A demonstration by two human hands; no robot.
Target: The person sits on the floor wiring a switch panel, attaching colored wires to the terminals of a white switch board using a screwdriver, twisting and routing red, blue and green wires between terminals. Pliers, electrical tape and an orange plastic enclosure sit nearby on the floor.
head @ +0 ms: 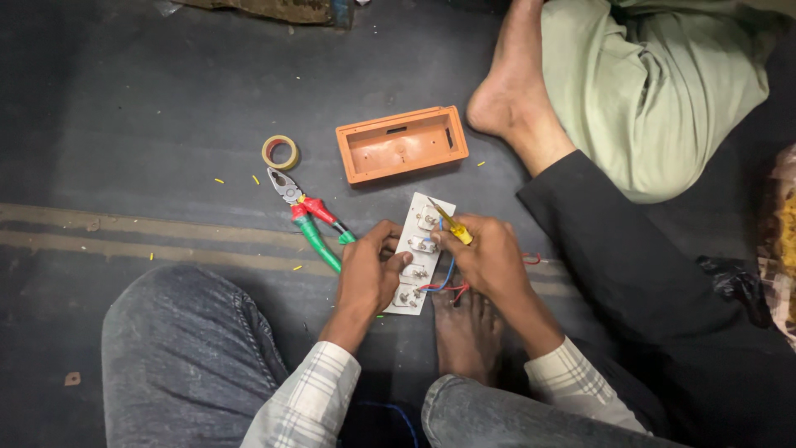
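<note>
White switch plate (pixel 419 253) with red, blue wires, left hand (pixel 369 274) gripping it, right hand (pixel 489 261) clasping yellow screwdriver (pixel 452 224)

A white switch plate (pixel 421 253) is held back side up just above the dark floor (pixel 149 133), tilted so its long side runs away from the person, showing a row of metal screw terminals with blue and red wires (pixel 444 284) curling from its near end. A small yellow-handled screwdriver (pixel 448 222) is angled down onto a terminal at the far end
</note>
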